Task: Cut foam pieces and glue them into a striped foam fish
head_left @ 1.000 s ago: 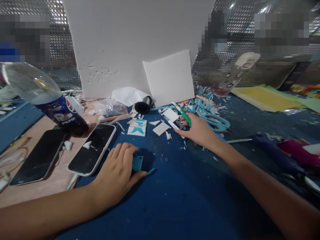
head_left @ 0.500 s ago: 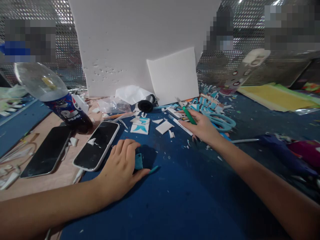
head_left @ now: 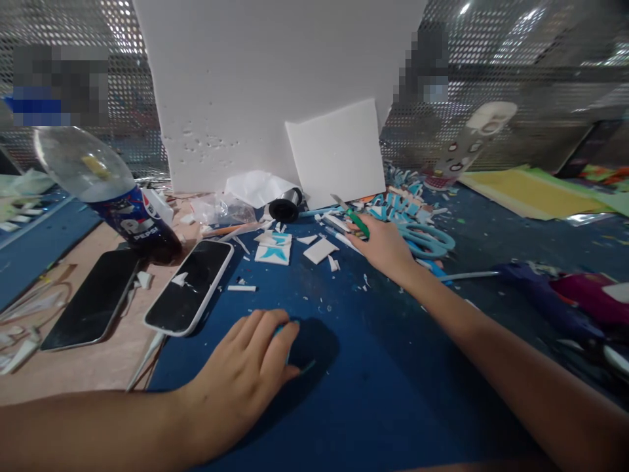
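My left hand [head_left: 246, 373] lies on the blue table top [head_left: 373, 393] with fingers together, covering a small teal foam piece of which only a sliver shows at the fingertips. My right hand [head_left: 386, 246] reaches further out and grips a green-handled craft knife [head_left: 354, 219], blade pointing up and left, among white and teal foam scraps [head_left: 319, 250]. A white-and-teal cut-out square [head_left: 273, 250] lies just left of those scraps.
Two phones [head_left: 191, 285] [head_left: 93, 298] lie face up at left beside a tilted Pepsi bottle [head_left: 122, 210]. White foam boards [head_left: 275, 85] lean against the mesh wall. Teal scissors [head_left: 427, 239], cut teal letters, yellow sheets [head_left: 531, 190] and a purple glue gun [head_left: 550, 295] sit at right.
My left hand slid toward me and a little right, dragging the teal piece under it. My right hand shifted slightly left with the knife.
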`<state>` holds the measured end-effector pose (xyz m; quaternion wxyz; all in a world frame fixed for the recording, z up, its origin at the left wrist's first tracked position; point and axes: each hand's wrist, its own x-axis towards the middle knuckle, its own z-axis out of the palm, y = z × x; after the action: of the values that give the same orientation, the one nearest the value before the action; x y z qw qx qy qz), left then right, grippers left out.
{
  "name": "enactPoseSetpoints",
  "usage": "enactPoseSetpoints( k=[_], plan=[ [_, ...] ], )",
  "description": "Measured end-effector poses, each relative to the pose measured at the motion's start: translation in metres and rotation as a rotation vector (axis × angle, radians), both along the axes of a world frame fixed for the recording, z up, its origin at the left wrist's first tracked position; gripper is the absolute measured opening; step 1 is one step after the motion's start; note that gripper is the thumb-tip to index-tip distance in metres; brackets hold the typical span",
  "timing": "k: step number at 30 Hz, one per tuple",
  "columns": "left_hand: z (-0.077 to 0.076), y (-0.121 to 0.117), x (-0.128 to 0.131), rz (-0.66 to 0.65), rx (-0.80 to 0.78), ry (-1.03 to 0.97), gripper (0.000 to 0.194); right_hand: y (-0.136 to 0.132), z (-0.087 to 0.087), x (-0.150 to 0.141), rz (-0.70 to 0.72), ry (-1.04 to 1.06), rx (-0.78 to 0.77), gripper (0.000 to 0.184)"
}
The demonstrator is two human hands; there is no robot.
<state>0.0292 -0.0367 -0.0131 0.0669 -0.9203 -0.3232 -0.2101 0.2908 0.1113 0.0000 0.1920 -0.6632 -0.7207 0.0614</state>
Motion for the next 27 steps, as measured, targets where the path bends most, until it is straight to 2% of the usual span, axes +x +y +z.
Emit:
enactPoseSetpoints(
  k=[4, 8, 11, 14, 16, 24, 27],
  plan=[
    [0.002, -0.002, 0.000, -0.069, 0.019, 0.006, 0.024, 0.000, 0.001, 0.000, -0.006, 0.003, 0.057, 0.047],
    [0.000, 0.012, -0.004, 0.058, 0.069, 0.036, 0.027, -0.009, 0.012, 0.003, 0.004, 0.118, 0.068, 0.041],
    [-0.004, 0.024, -0.006, 0.150, 0.108, 0.055, 0.030, -0.017, 0.020, 0.004, 0.020, 0.267, -0.005, 0.038],
    [-0.005, 0.029, -0.007, 0.156, 0.095, 0.038, 0.029, -0.023, 0.022, 0.001, 0.037, 0.487, -0.145, 0.037],
    [-0.006, 0.029, -0.007, 0.144, 0.089, 0.031, 0.028, -0.024, 0.020, -0.001, 0.035, 0.554, -0.187, 0.036],
    [-0.006, 0.028, -0.006, 0.148, 0.018, -0.012, 0.030, -0.024, 0.015, 0.000, -0.062, 0.416, -0.107, 0.043],
    [-0.007, 0.029, -0.006, 0.163, -0.014, -0.010, 0.032, -0.027, 0.016, -0.004, -0.057, 0.303, 0.052, 0.054]
  ],
)
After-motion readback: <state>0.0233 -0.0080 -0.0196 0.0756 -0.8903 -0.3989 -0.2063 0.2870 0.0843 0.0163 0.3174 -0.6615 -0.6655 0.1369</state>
